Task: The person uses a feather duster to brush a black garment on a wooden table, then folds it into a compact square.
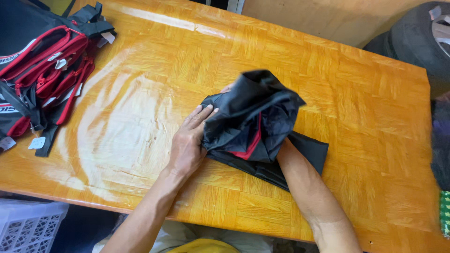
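Observation:
A crumpled black fabric bag [253,122] with a red trim strip lies near the middle of the glossy wooden table [356,103]. My left hand [188,140] presses flat on the bag's left edge, fingers spread over the cloth. My right forearm reaches in from the lower right, and my right hand is hidden inside or beneath the raised black fabric. A fingertip [227,87] shows at the bag's far left side; I cannot tell whose it is.
A stack of black and red bags [40,70] with white tags lies at the table's left end. A tyre [419,40] stands off the table at the back right. A white plastic crate [28,225] sits below the table's near left edge.

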